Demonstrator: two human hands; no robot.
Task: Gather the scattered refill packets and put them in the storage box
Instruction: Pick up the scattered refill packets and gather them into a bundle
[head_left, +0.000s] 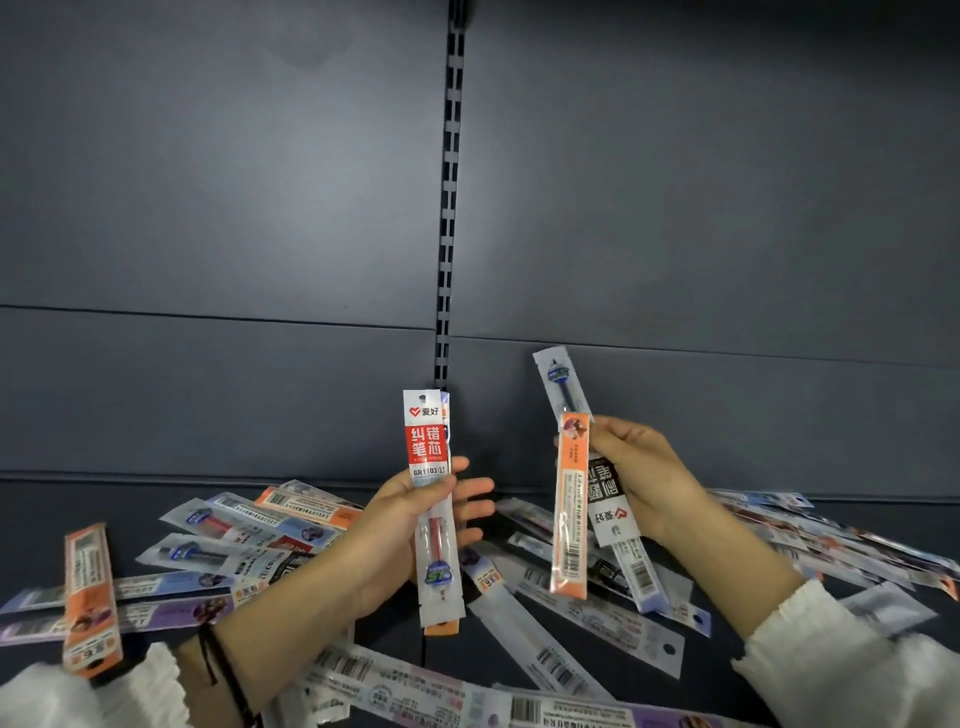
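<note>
Gathering, I'd judge: below the slotted rail (449, 208), the left hand (410, 525) grips a red packet (427, 441) and the right hand (639, 483) pinches an orange packet (571, 519). Next: the loose packets (597, 618) on the shelf (31, 519); no box in sight.

Left hand (410, 525) pinches an upright red packet (427, 441); right hand (644, 478) grips an orange packet (570, 519) and others. More packets (234, 525) litter the dark shelf (41, 514) below them.
</note>
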